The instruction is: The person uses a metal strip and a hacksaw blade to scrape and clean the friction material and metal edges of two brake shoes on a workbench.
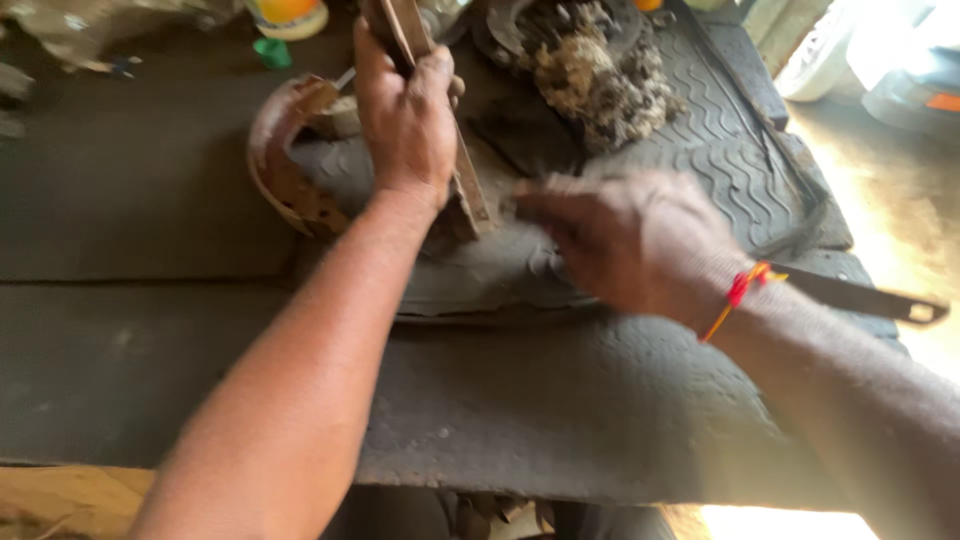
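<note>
Dark, worn rubber mats (560, 400) covered the workbench, the far one ribbed in wavy lines, with bright sun on the floor at right.

Left hand (405, 115) was clamped around a flat rusty metal bar (470, 190), held nearly upright, its lower end resting on the mat. Bar's upper end ran out of the top of the view. Just left of that hand lay a curved rusty brake shoe (280, 160), on edge, partly behind the wrist.

Right hand (625, 240) hovered over the mat just right of the bar's foot, fingers curled; blurred by motion, so could not tell whether it gripped anything. A red and orange thread (740, 295) circled its wrist. Beyond the wrist, a dark flat tool with a slotted end (870, 300) lay near the bench's right edge.

At far centre, a round metal hub-like part (520, 25) held a heap of pale crumbly debris (595, 75), spilling onto the mat. A yellow-and-white container (288, 15) at the far edge was cut off; contents not visible. Far left corner too blurred to identify.
</note>
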